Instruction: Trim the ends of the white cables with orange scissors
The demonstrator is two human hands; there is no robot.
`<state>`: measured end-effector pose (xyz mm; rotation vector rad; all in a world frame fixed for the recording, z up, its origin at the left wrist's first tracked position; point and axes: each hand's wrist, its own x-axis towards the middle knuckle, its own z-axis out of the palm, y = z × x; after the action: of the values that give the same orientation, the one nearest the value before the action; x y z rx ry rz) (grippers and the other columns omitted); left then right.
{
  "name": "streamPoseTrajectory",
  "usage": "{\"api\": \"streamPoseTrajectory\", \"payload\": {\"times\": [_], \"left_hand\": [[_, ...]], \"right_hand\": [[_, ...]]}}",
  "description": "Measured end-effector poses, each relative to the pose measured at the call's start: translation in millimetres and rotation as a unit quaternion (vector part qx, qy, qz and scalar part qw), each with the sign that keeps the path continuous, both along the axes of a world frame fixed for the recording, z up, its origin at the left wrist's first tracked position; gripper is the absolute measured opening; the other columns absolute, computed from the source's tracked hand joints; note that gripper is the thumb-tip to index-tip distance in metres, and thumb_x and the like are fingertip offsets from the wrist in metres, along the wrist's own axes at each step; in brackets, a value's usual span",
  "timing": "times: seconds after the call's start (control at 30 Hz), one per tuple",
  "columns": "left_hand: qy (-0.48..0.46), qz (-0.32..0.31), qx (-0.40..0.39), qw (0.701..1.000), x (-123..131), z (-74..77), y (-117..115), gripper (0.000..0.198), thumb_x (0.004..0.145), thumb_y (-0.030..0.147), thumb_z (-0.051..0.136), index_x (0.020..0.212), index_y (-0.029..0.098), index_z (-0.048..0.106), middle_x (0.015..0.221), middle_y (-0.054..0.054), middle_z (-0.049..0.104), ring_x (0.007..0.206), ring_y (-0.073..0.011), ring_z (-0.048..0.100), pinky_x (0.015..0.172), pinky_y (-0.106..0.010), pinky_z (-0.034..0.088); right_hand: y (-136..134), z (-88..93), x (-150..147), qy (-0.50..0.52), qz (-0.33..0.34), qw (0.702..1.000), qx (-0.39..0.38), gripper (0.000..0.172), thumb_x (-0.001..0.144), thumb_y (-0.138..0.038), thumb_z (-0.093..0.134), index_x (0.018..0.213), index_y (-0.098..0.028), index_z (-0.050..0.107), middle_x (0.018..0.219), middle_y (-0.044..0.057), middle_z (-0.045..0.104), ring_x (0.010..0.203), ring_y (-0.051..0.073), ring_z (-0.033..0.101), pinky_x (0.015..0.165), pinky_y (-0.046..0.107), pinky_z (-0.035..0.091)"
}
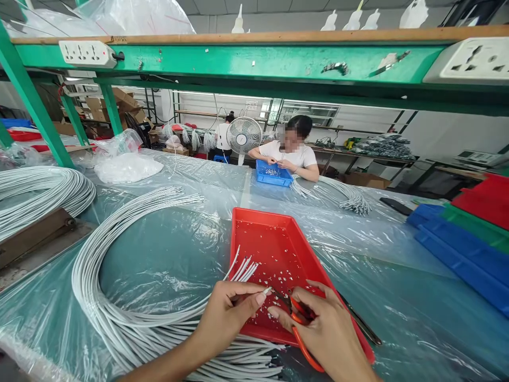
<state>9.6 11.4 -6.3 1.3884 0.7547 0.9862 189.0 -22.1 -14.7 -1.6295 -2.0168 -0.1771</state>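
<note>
My left hand pinches the end of a thin white cable over the near edge of a red tray. My right hand is closed around orange-handled cutters, whose tip sits at that cable end. Small white cut scraps lie scattered in the tray. Several other white cable ends fan over the tray's left rim. They belong to a large looped bundle of white cables lying on the plastic-covered table to my left.
Across the table a seated person works over a blue tray beside another cable bundle. Stacked blue, green and red trays stand at right. A second cable coil lies far left. A green shelf beam runs overhead.
</note>
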Motion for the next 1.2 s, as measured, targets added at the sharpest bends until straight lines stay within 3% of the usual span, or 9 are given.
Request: {"api": "streamPoseTrajectory", "payload": {"times": [0.1,0.2,0.57,0.7,0.83,0.93,1.0,1.07,1.2], "left_hand": [[0.004,-0.030,-0.002,1.000,-1.0,3.9,0.6,0.027,0.079,0.032,0.056,0.075,0.009,0.070,0.053,0.003,0.044,0.052,-0.0087,0.034,0.050,-0.020,0.028],[0.006,-0.053,0.010,0.999,-2.0,8.0,-0.7,0.030,0.081,0.032,0.053,0.070,0.007,0.067,0.054,0.003,0.039,0.053,-0.0087,0.032,0.049,-0.021,0.025],[0.005,-0.065,0.032,0.997,-2.5,11.2,-1.3,0.031,0.082,0.030,0.051,0.064,0.009,0.065,0.052,0.003,0.040,0.052,-0.0093,0.032,0.049,-0.022,0.025],[0.051,-0.028,0.050,0.997,-2.1,6.2,-2.3,0.028,0.079,0.029,0.055,0.067,0.009,0.069,0.053,-0.001,0.055,0.050,-0.0104,0.041,0.047,-0.021,0.031],[0.104,0.052,0.205,0.972,-3.8,-0.7,-4.9,0.019,0.080,0.020,0.055,0.076,0.012,0.071,0.068,-0.008,0.069,0.058,-0.0145,0.057,0.055,-0.022,0.041],[0.143,0.108,0.383,0.906,-5.7,-7.0,-6.8,0.018,0.080,0.013,0.052,0.086,0.011,0.069,0.067,-0.009,0.069,0.055,-0.0143,0.058,0.051,-0.022,0.040],[0.155,0.121,0.441,0.876,-6.7,-7.7,-7.7,0.020,0.081,0.011,0.050,0.090,0.010,0.067,0.063,-0.008,0.067,0.051,-0.0136,0.056,0.048,-0.022,0.038],[0.165,0.093,0.411,0.892,-7.3,-3.7,-8.1,0.021,0.083,0.012,0.046,0.089,0.010,0.066,0.061,-0.006,0.065,0.051,-0.0128,0.054,0.048,-0.022,0.036],[0.161,-0.002,0.250,0.955,-7.3,10.3,-6.4,0.032,0.088,0.020,0.040,0.068,0.013,0.063,0.057,-0.001,0.058,0.053,-0.0110,0.049,0.050,-0.020,0.036]], "right_hand": [[-0.6,-0.9,-1.6,0.007,0.007,1.000,-0.006,0.042,0.071,-0.038,0.058,0.055,-0.021,0.023,0.045,-0.011,0.027,0.042,0.009,0.026,0.080,0.027,0.037],[-1.1,-1.2,-1.8,0.007,0.021,1.000,-0.003,0.040,0.071,-0.035,0.058,0.055,-0.021,0.024,0.045,-0.011,0.029,0.041,0.009,0.026,0.081,0.028,0.036],[-4.7,6.3,-3.8,-0.025,0.016,0.999,-0.013,0.042,0.075,-0.039,0.054,0.054,-0.021,0.023,0.045,-0.009,0.025,0.044,0.010,0.025,0.079,0.030,0.037],[-5.2,8.3,-6.3,-0.037,0.014,0.999,-0.013,0.044,0.076,-0.043,0.053,0.049,-0.021,0.026,0.044,-0.007,0.030,0.045,0.011,0.035,0.069,0.027,0.041],[-6.4,4.5,-9.0,0.001,0.006,0.999,-0.052,0.046,0.075,-0.047,0.053,0.049,-0.020,0.025,0.047,-0.004,0.035,0.049,0.012,0.042,0.049,0.020,0.037],[-8.7,0.6,-9.9,0.027,0.003,0.996,-0.089,0.048,0.074,-0.047,0.054,0.049,-0.020,0.024,0.047,-0.005,0.033,0.046,0.010,0.038,0.041,0.018,0.031],[-10.3,0.7,-10.0,0.026,0.002,0.995,-0.095,0.048,0.074,-0.047,0.055,0.049,-0.019,0.025,0.046,-0.005,0.033,0.045,0.009,0.036,0.040,0.018,0.029],[-11.8,3.4,-9.8,0.010,-0.006,0.998,-0.065,0.047,0.074,-0.046,0.055,0.048,-0.019,0.027,0.047,-0.004,0.034,0.046,0.010,0.037,0.042,0.018,0.031],[-13.8,11.0,-9.6,-0.049,-0.028,0.998,0.011,0.045,0.074,-0.046,0.053,0.049,-0.019,0.027,0.044,-0.005,0.030,0.046,0.011,0.038,0.051,0.023,0.036]]}}
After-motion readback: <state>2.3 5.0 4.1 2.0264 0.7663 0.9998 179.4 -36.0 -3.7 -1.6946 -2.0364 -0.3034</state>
